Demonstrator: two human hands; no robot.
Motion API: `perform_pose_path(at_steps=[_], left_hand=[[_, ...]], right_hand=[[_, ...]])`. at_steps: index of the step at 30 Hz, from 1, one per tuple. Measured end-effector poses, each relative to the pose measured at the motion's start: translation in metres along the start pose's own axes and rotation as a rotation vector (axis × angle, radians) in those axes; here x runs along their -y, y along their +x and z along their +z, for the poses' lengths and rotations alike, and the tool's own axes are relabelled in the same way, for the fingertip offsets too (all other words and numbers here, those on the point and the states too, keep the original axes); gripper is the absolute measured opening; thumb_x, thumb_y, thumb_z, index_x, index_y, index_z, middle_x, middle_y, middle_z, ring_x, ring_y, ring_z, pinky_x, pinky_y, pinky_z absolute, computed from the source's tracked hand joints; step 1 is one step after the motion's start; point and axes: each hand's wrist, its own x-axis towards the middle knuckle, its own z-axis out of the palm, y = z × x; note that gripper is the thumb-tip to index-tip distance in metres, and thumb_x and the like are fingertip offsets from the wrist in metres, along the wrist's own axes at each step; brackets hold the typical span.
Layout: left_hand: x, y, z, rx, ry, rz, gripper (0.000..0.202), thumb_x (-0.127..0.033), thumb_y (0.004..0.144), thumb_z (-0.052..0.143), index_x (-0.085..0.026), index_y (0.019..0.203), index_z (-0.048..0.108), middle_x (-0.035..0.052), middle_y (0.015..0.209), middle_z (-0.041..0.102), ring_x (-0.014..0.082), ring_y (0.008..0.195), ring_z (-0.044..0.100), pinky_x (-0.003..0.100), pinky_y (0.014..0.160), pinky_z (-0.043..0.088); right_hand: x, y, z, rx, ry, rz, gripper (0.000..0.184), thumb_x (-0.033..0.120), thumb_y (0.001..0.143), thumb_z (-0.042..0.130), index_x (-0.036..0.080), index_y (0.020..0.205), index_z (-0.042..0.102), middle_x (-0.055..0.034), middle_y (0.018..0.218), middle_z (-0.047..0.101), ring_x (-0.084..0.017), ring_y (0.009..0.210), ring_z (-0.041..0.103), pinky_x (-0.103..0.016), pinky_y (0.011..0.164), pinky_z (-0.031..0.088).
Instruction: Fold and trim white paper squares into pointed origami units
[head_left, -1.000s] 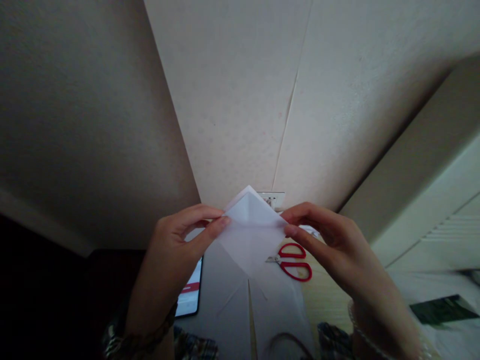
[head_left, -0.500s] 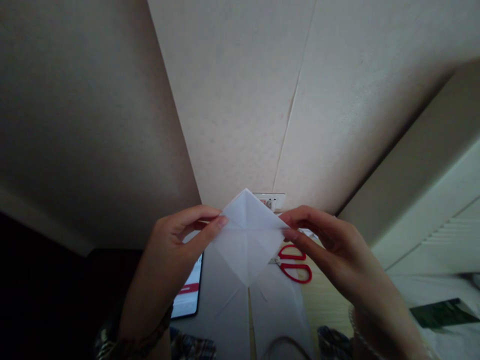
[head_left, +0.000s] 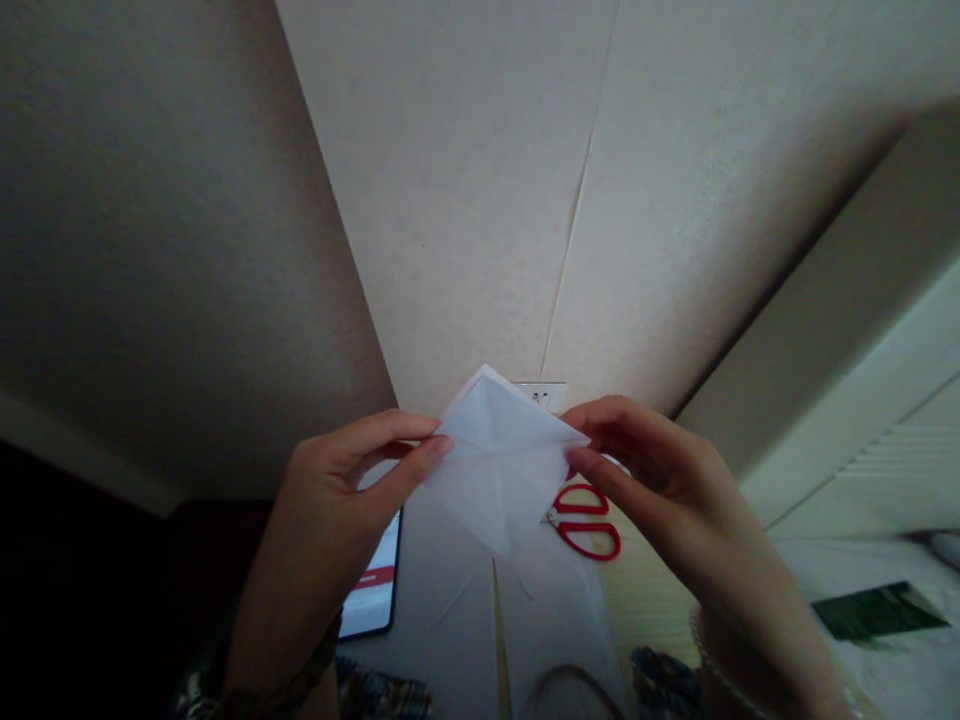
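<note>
A folded sheet of white paper (head_left: 502, 475), diamond-shaped with creases crossing at its middle, is held up above the table. My left hand (head_left: 367, 475) pinches its left corner between thumb and fingers. At the right corner my right hand (head_left: 652, 465) has the paper between thumb and index finger. The upper layer's right tip sticks up there, slightly apart from the layer beneath. Behind the paper, to the right, lie red-handled scissors (head_left: 589, 525), their blades mostly hidden.
A tablet or phone with a lit screen (head_left: 375, 590) lies at the left, partly behind my left wrist. White sheets (head_left: 559, 630) cover much of the wooden tabletop (head_left: 649, 600). A wall socket (head_left: 551, 393) sits behind, and a green packet (head_left: 877, 612) lies at the far right.
The paper's upper layer has bent along the horizontal crease, and its right tip has lifted from the layer below. Both hands keep hold of the paper, and the view has shifted slightly.
</note>
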Motion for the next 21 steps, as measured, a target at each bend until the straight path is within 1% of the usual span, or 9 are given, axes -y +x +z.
perform_pose_path(at_steps=[2, 3, 4, 6, 9, 11, 15, 18, 21], left_hand=[[0.0002, -0.0007, 0.001, 0.001, -0.028, -0.017, 0.007, -0.033, 0.076, 0.075, -0.028, 0.074, 0.079, -0.0051, 0.064, 0.073, 0.0151, 0.062, 0.065, 0.02, 0.046, 0.042], [0.0003, -0.0007, 0.0019, -0.009, -0.048, 0.005, 0.004, -0.031, 0.074, 0.077, -0.028, 0.074, 0.079, -0.0051, 0.069, 0.076, 0.0155, 0.066, 0.067, 0.02, 0.052, 0.046], [0.0004, -0.0005, 0.0029, -0.003, -0.07, 0.008, 0.005, -0.029, 0.071, 0.079, -0.029, 0.076, 0.079, -0.0053, 0.075, 0.078, 0.0156, 0.069, 0.068, 0.02, 0.058, 0.049], [0.0006, 0.0004, 0.0049, 0.009, -0.103, 0.012, 0.01, -0.026, 0.07, 0.079, -0.03, 0.079, 0.08, -0.0054, 0.08, 0.079, 0.0153, 0.072, 0.069, 0.021, 0.064, 0.051], [0.0012, 0.002, 0.0061, 0.034, -0.113, 0.012, 0.015, -0.023, 0.071, 0.078, -0.032, 0.082, 0.08, -0.0061, 0.082, 0.078, 0.0137, 0.074, 0.07, 0.02, 0.069, 0.052], [0.0019, 0.0028, 0.0052, 0.06, -0.094, 0.028, 0.016, -0.022, 0.072, 0.077, -0.033, 0.084, 0.08, -0.0066, 0.082, 0.078, 0.013, 0.076, 0.069, 0.019, 0.07, 0.051], [0.0031, 0.0036, 0.002, 0.104, -0.047, 0.039, 0.015, -0.022, 0.075, 0.075, -0.033, 0.085, 0.079, -0.006, 0.083, 0.077, 0.0132, 0.076, 0.069, 0.019, 0.065, 0.05], [0.0037, 0.0044, 0.0007, 0.114, -0.033, 0.063, 0.01, -0.022, 0.076, 0.074, -0.03, 0.081, 0.077, -0.0052, 0.082, 0.077, 0.014, 0.077, 0.068, 0.02, 0.071, 0.051], [0.006, 0.0063, 0.0001, 0.138, -0.022, 0.119, 0.006, -0.022, 0.078, 0.072, -0.028, 0.076, 0.074, -0.0055, 0.076, 0.071, 0.0136, 0.075, 0.066, 0.021, 0.074, 0.052]], right_hand=[[-0.0009, 0.0014, -0.0004, -0.006, -0.004, -0.012, 0.005, 0.024, 0.084, 0.068, 0.025, 0.088, 0.071, 0.0017, 0.081, 0.071, -0.012, 0.074, 0.066, -0.018, 0.056, 0.051], [-0.0016, 0.0025, -0.0007, -0.011, -0.007, -0.018, 0.005, 0.024, 0.083, 0.068, 0.025, 0.088, 0.071, 0.0018, 0.081, 0.071, -0.012, 0.075, 0.066, -0.018, 0.056, 0.051], [-0.0026, 0.0035, -0.0009, -0.017, -0.011, -0.025, 0.006, 0.023, 0.083, 0.068, 0.025, 0.088, 0.071, 0.0018, 0.081, 0.071, -0.012, 0.076, 0.066, -0.019, 0.057, 0.051], [-0.0047, 0.0055, -0.0012, -0.024, -0.026, -0.04, 0.009, 0.02, 0.082, 0.069, 0.025, 0.088, 0.072, 0.0014, 0.084, 0.072, -0.013, 0.078, 0.066, -0.02, 0.061, 0.052], [-0.0072, 0.007, -0.001, -0.026, -0.066, -0.058, 0.011, 0.017, 0.083, 0.067, 0.025, 0.089, 0.072, 0.0003, 0.088, 0.074, -0.014, 0.081, 0.067, -0.025, 0.069, 0.052], [-0.0078, 0.0072, -0.0006, -0.032, -0.091, -0.073, 0.011, 0.017, 0.083, 0.067, 0.025, 0.089, 0.072, 0.0001, 0.089, 0.074, -0.015, 0.083, 0.067, -0.026, 0.073, 0.051], [-0.0071, 0.0068, 0.0005, -0.038, -0.117, -0.103, 0.005, 0.021, 0.083, 0.071, 0.024, 0.087, 0.072, 0.0003, 0.089, 0.073, -0.015, 0.084, 0.067, -0.028, 0.077, 0.05], [-0.0069, 0.0073, 0.0012, -0.057, -0.167, -0.132, 0.001, 0.023, 0.084, 0.072, 0.024, 0.085, 0.071, 0.0006, 0.086, 0.071, -0.015, 0.082, 0.065, -0.029, 0.076, 0.049], [-0.0075, 0.0078, 0.0017, -0.097, -0.226, -0.212, 0.007, 0.021, 0.084, 0.072, 0.023, 0.077, 0.07, -0.0006, 0.088, 0.068, -0.016, 0.087, 0.063, -0.029, 0.077, 0.047]])
